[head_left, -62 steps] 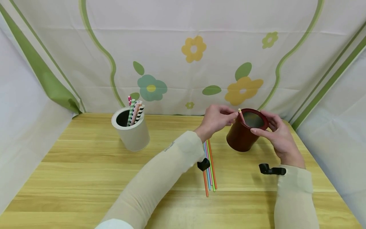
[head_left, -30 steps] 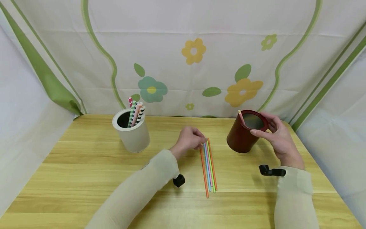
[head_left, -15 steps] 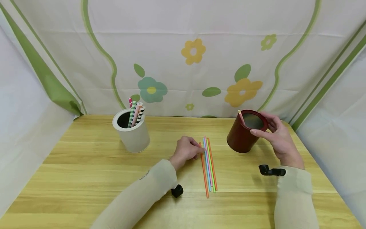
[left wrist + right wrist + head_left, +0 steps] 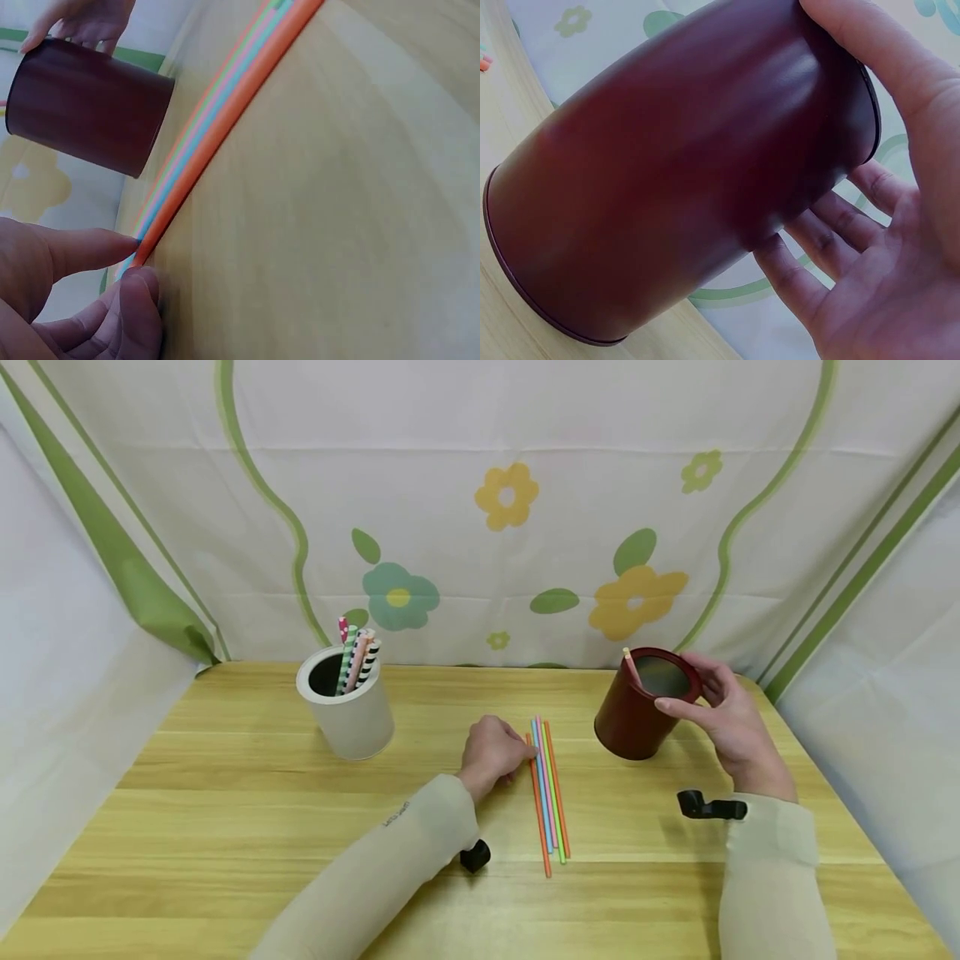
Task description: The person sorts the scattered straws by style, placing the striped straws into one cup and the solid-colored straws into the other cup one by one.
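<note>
My left hand [image 4: 491,750] pinches the far end of the leftmost orange straw [image 4: 540,810] between thumb and fingers. Right beside that straw lie a blue, a pink, a green and another orange straw [image 4: 557,789] on the wooden table. In the left wrist view, the thumb [image 4: 97,251] meets the orange straw's tip from above. My right hand [image 4: 731,727] grips a dark red cylindrical pot [image 4: 633,722] by its rim, thumb on the near side and fingers round the right. One pinkish straw with a pale yellow tip [image 4: 632,668] leans inside the pot.
A white pot [image 4: 352,722] at the back left holds several patterned paper straws [image 4: 358,660], some striped, one red with white dots. Behind the table [image 4: 240,827] hangs a white curtain [image 4: 442,410] printed with flowers. Pale fabric walls stand on both sides.
The left hand has come from the dark red pot's rim back to the loose straws, and the pinched orange straw has shifted slightly right. The right hand has stayed on the pot.
</note>
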{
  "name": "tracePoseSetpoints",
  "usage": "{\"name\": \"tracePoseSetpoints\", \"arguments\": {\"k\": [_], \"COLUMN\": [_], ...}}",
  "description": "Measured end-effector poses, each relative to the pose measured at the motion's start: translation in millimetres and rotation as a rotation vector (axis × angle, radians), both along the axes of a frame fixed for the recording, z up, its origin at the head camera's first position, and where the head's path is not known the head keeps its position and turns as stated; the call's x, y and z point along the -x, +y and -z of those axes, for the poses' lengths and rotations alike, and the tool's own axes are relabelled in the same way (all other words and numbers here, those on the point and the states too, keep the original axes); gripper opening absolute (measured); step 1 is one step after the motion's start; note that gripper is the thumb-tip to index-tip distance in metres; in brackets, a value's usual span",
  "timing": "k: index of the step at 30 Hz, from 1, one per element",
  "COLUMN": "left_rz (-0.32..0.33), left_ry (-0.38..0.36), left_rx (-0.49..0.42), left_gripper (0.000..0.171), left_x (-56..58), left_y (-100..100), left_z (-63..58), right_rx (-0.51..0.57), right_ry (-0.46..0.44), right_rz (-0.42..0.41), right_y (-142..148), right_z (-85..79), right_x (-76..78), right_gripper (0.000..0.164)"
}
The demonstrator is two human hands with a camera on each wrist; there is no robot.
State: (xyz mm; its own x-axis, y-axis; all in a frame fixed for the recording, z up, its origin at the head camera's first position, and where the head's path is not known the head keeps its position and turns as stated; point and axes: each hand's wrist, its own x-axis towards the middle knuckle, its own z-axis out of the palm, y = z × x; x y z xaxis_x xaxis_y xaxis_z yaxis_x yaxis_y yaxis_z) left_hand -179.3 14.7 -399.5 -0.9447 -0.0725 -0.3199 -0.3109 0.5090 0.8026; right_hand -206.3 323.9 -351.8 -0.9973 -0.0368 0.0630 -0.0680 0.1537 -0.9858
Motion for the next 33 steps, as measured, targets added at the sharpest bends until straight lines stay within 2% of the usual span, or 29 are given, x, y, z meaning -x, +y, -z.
{"name": "tracePoseSetpoints", "arguments": {"k": [6, 17, 23, 28, 33], "left_rz": [0.005, -0.011, -0.016, -0.024, -0.037], "left_ry": [-0.024, -0.012, -0.010, -0.010, -0.022], "left_rx": [0.037, 0.151, 0.183, 0.138, 0.015], "left_gripper": [0.022, 0.029, 0.029, 0.028, 0.025], "left_x": [1.0, 0.5, 0.1, -0.4, -1.3], "left_y": [3, 12, 14, 12, 6], "left_z": [-1.9, -4.7, -4.5, -2.5, -1.8], "right_rx": [-0.007, 0.001, 0.003, 0.005, 0.001], "right_ry": [0.006, 0.006, 0.009, 0.003, 0.013], "right_rz": [0.001, -0.007, -0.002, -0.002, -0.003], "right_y": [0, -1, 0, 0, -1], "right_z": [-0.6, -1.1, -0.2, 0.0, -0.5], "right_x": [-0.5, -1.5, -0.8, -0.7, -0.6], "right_gripper": [0.078, 0.078, 0.078, 0.078, 0.078]}}
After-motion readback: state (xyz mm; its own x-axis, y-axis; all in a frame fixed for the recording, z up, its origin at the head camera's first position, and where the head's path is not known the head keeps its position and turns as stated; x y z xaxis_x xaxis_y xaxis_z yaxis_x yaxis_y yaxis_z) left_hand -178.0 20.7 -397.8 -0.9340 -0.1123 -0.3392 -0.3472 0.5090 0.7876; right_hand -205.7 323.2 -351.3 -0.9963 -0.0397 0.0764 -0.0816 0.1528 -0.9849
